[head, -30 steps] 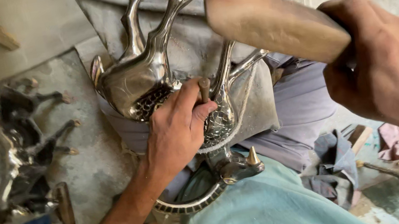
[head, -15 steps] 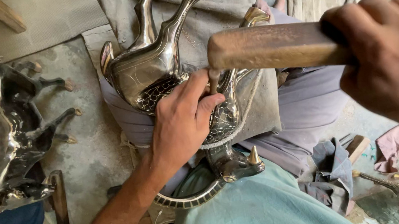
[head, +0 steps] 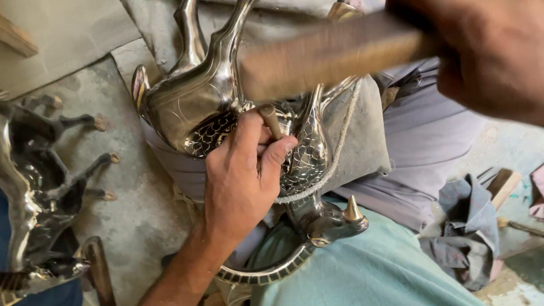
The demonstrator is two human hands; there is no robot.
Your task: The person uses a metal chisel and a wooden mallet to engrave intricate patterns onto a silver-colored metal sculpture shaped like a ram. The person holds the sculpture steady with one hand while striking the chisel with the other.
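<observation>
the left hand [head: 240, 180] pinches a small punch [head: 272, 121] upright against a brass deer figurine [head: 205, 98] braced across the lap, while the right hand [head: 521, 26] clenches a wooden mallet [head: 329, 53] above it.

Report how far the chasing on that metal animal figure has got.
Done: scale-like patterning already covers part of the metal animal figure near the left hand. In hand: that hand pinches a small punch against the body while the right hand swings a wooden mallet, blurred. Left: the upper body and legs look smooth; how much gets pattern, I can't tell.
</observation>
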